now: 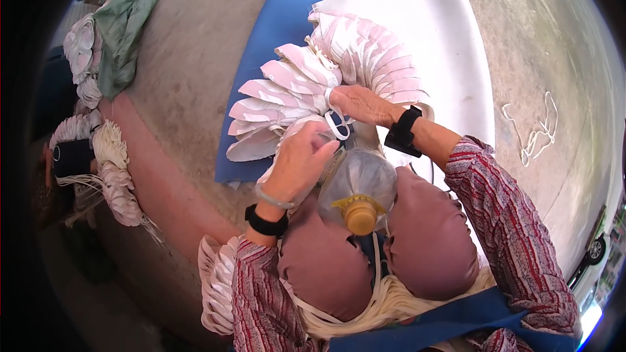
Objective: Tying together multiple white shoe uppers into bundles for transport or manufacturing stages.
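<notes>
My left hand (300,160) is curled onto the upturned clear plastic bottle (357,186) wedged between my knees. My right hand (362,104) pinches a white strap loop (337,117) against the fan of pink-white petal pieces (306,91), over the white sheet (450,45).

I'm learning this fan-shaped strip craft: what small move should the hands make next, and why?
Probably draw the white strap snug: the right hand pinches its loop at the base of the pale fanned strips, while the left hand steadies the clear plastic bottle between the knees.
</notes>
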Action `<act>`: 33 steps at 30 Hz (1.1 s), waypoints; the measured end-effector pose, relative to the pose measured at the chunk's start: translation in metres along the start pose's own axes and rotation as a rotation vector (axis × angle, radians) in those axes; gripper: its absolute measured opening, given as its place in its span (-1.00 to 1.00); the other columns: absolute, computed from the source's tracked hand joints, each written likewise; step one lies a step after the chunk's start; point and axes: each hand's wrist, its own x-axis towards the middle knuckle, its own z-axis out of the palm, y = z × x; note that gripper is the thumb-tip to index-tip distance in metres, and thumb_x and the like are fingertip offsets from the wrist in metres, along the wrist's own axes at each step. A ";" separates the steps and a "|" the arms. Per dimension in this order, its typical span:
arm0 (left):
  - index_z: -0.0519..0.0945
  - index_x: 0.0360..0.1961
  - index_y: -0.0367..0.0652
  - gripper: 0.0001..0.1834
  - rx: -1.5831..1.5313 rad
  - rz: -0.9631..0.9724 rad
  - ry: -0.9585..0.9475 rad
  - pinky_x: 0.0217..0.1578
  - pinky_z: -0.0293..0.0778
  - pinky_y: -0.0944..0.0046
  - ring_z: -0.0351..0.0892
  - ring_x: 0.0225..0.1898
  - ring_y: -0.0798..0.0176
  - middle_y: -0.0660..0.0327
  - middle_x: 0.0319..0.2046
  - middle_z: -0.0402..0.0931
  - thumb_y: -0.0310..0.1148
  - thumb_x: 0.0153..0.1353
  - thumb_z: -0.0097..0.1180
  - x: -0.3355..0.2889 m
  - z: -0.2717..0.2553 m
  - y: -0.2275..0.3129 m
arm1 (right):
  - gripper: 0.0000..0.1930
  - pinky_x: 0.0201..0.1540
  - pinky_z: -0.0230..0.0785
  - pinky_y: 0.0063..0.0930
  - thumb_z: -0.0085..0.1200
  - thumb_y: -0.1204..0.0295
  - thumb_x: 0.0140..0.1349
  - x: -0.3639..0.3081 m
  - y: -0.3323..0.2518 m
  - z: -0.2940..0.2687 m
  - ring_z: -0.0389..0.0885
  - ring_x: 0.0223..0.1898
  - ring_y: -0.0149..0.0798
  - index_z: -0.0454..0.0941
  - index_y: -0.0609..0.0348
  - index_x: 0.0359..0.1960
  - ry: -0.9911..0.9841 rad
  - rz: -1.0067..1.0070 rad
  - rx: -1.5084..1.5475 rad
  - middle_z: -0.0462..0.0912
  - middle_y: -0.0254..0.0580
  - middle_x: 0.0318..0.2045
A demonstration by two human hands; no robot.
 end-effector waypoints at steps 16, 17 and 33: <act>0.49 -0.30 -0.23 -0.85 -0.620 -0.443 0.826 -0.37 0.44 0.44 0.47 -0.46 0.43 0.31 -0.47 0.46 -0.36 0.28 0.10 -0.192 0.015 -0.113 | -0.63 -0.49 0.28 -0.42 0.04 0.22 0.11 0.029 -0.096 -0.074 0.42 -0.58 -0.40 0.57 0.39 -0.53 0.368 -0.067 -0.066 0.49 -0.23 -0.68; 0.49 -0.30 -0.23 -0.85 -0.630 -0.434 0.833 -0.37 0.44 0.44 0.47 -0.46 0.43 0.31 -0.47 0.46 -0.36 0.28 0.10 -0.196 0.017 -0.118 | -0.65 -0.51 0.25 -0.46 0.05 0.22 0.12 0.028 -0.119 -0.085 0.40 -0.57 -0.43 0.59 0.36 -0.50 0.398 -0.054 -0.005 0.49 -0.32 -0.65; 0.51 -0.30 -0.23 -0.89 -0.638 -0.540 0.689 -0.46 0.39 0.47 0.44 -0.51 0.47 0.35 -0.54 0.46 -0.40 0.25 0.07 -0.226 0.037 -0.148 | -0.87 -0.42 0.39 -0.19 0.01 0.45 0.12 -0.037 -0.035 -0.108 0.55 -0.52 0.06 0.51 0.20 -0.53 0.260 -0.227 -0.964 0.53 0.03 -0.62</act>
